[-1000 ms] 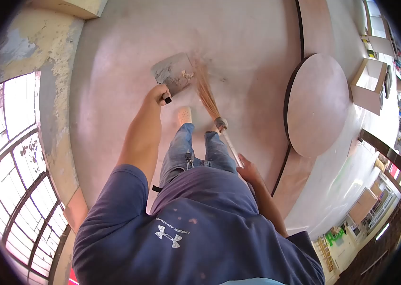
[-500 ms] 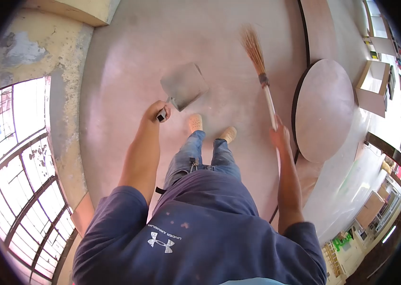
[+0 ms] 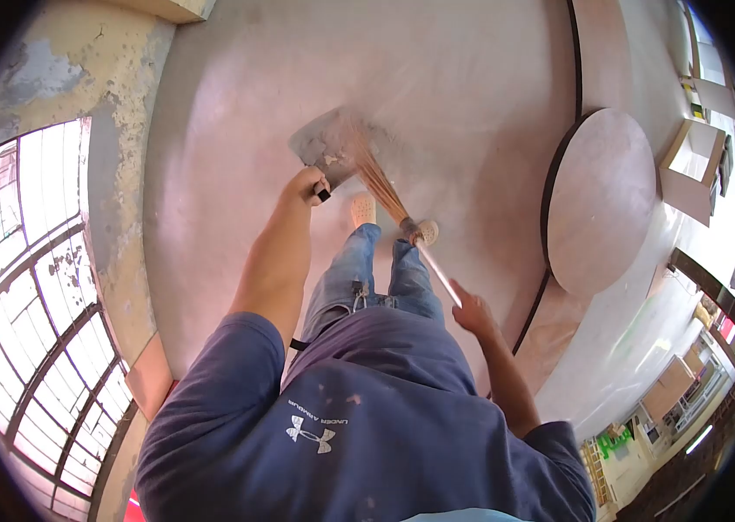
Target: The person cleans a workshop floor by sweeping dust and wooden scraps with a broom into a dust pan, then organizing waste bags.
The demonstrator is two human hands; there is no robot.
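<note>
Head view: just beyond the left shoe (image 3: 363,210) is a dustpan (image 3: 310,141), held in the fingers of the left hand (image 3: 307,185) and best kept flat for short strokes of the broom (image 3: 383,191), gripped by the right hand (image 3: 474,314) right of that shoe, its blurred bristles apparently over the dustpan, while the shirt (image 3: 385,444) behind reads "UNDER ARMOUR".

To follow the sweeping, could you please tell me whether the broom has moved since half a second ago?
Yes, the broom has swung left, its bristles now closer to the peeling wall.
</note>
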